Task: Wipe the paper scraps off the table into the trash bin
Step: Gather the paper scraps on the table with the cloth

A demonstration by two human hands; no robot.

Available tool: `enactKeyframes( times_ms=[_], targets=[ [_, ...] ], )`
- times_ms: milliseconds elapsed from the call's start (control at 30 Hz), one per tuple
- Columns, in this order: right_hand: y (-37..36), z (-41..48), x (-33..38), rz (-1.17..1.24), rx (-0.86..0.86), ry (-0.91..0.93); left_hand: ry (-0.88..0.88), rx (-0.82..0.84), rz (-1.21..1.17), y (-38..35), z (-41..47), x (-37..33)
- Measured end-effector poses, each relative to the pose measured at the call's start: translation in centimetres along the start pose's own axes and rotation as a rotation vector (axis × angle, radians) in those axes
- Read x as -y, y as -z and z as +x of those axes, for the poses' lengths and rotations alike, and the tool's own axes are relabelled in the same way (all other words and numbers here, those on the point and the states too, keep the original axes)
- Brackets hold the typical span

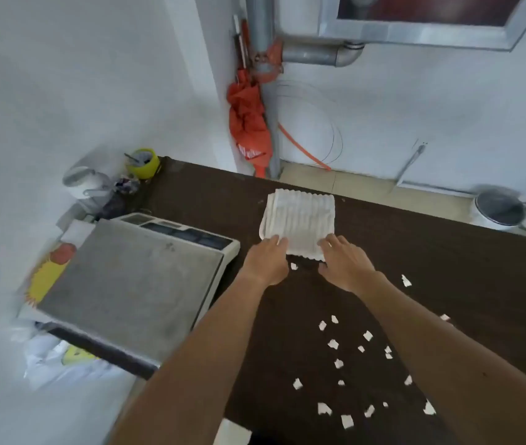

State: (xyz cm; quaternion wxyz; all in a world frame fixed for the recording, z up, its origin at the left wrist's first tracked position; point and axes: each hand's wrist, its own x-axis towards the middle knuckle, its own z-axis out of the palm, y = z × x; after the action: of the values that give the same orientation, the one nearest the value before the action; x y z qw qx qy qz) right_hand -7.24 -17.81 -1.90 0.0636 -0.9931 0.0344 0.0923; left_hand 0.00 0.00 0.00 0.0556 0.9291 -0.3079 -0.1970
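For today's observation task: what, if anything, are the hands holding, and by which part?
Both hands, left and right, touch the folded white cloth at its near corners; a closed grip cannot be confirmed.

Likely a small shop's back corner or utility room, not a home kitchen. Left of the left hand, a flat-platform electronic weighing scale with a display strip along its far edge, of the kind used for selling goods by weight. Beyond the scale, a roll of yellow tape holding pens, beside a white kettle-like vessel. Under both hands, a plain dark brown table set against bare white walls. Straight beyond the hands, exposed grey pipes with an orange folded umbrella hung alongside. Far to the right of the right hand, a white bin on a pale tiled floor.
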Motion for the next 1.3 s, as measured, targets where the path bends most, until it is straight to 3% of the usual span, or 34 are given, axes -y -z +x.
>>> enactKeyframes(
  times_ms=[200, 600, 767, 967, 1067, 1167, 1300],
  targets=[
    [-1.6, 4.4, -0.2, -0.035, 0.099, -0.044, -0.184, 0.002, 0.034, -1.7, 4.6, 3.2],
    [-4.1, 7.8, 0.6, -0.102, 0.066, -0.151, -0.258, -0.159, 0.171, -3.9, 9.0, 4.6],
    [-2.5, 9.9, -0.6, 0.165, 0.027, -0.289, -0.275, -0.251, 0.176, -4.0, 10.0, 4.8],
    [0.1, 12.5, -2.0, 0.337, 0.199, -0.466, -0.371, -0.240, 0.100, -2.5, 11.9, 5.7],
    [0.8, 13.5, -2.4, 0.346, 0.203, -0.408, -0.257, -0.217, -0.106, -0.7, 12.9, 5.4],
    [1.0, 13.8, -2.5, 0.334, 0.178, -0.276, -0.167, -0.090, -0.203, 0.4, 14.6, 5.8],
    [0.3, 13.3, -1.4, 0.117, 0.280, -0.061, -0.043, 0.041, -0.253, 0.0, 15.4, 6.7]
  ],
)
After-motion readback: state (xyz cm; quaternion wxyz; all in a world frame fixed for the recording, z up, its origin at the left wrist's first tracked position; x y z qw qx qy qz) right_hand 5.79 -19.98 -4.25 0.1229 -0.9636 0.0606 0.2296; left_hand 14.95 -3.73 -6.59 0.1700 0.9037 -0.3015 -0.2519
